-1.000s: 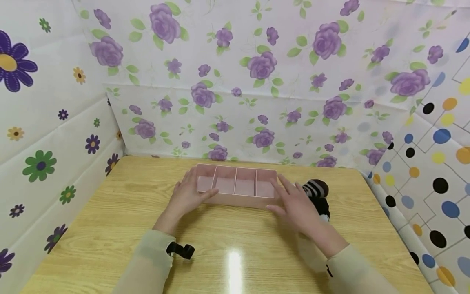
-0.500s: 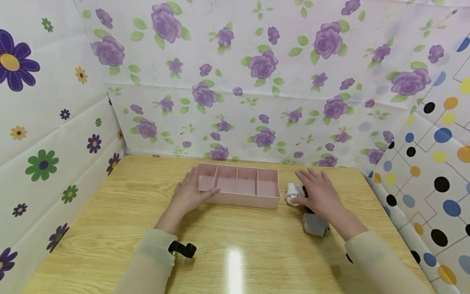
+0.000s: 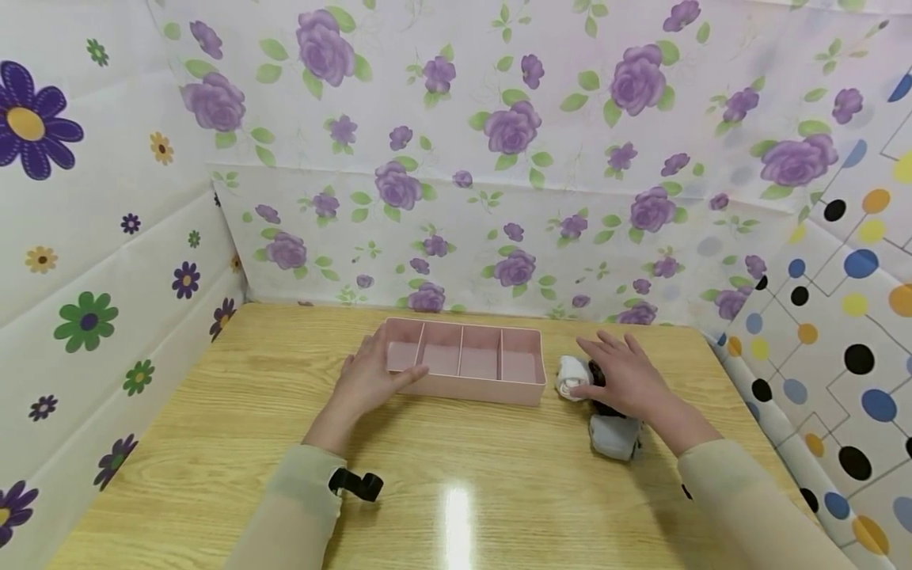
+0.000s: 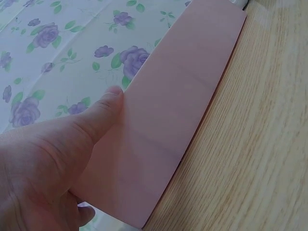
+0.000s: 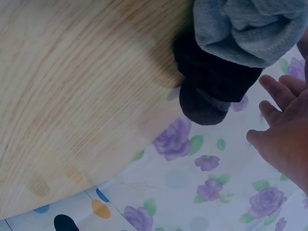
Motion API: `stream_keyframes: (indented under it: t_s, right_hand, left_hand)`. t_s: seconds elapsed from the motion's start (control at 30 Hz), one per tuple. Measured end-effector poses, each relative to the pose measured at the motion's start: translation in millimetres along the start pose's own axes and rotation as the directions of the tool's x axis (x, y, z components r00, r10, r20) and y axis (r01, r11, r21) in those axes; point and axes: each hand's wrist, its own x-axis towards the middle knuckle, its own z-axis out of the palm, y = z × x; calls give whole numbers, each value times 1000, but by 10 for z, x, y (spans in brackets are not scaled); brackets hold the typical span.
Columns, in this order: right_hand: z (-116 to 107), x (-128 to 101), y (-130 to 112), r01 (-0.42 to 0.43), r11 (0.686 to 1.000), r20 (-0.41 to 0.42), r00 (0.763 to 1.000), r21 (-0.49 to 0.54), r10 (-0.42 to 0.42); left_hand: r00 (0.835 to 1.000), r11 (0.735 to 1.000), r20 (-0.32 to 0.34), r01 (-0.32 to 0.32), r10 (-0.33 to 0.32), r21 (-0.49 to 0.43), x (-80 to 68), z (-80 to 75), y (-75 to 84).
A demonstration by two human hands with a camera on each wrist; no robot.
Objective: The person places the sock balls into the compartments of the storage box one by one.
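Observation:
A pink box [image 3: 470, 388] with several compartments stands on the table. My left hand [image 3: 366, 380] rests at its left end, thumb along the front rim and fingers by the left side; in the left wrist view the thumb [image 4: 108, 106] touches the top edge of the long wall. To the box's right lie rolled socks: a white pair [image 3: 572, 378], a black pair [image 5: 216, 72] and a grey pair [image 3: 614, 437]. Over them hovers my right hand [image 3: 627, 380], fingers spread, partly hiding the black pair. In the right wrist view a dark striped pair [image 5: 204, 106] shows too.
The wooden table [image 3: 456, 451] ends at a flowered cloth [image 3: 456, 237] behind the box. A dotted cloth [image 3: 841, 380] bounds the right side, another flowered cloth [image 3: 107, 332] the left.
My right hand has moved right, from the box's right end to over the socks, uncovering the white and grey pairs. My left hand has stayed at the box.

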Motion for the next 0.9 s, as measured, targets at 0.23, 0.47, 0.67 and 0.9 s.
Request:
stream_keyframes:
  t_s: [0.23,0.47,0.67,0.9]
  right_hand:
    - [114,36,69,13,1000,25,1000,17,-14]
    - [152,60,24,37,999,22,999,28,-37]
    - [143,79,-14,28,1000,36,999,15,-28]
    - [200,102,3,19,1000,23,1000,7,-19]
  left_hand:
    - [1000,1000,2,2,-2,8,6,-18,15]
    - [1000,1000,6,13,-13,8,-3,-15,23]
    - [1000,1000,6,10,-10,9,4,-12,20]
    - [1000,1000,6,12,-12,6,3,-11,13]
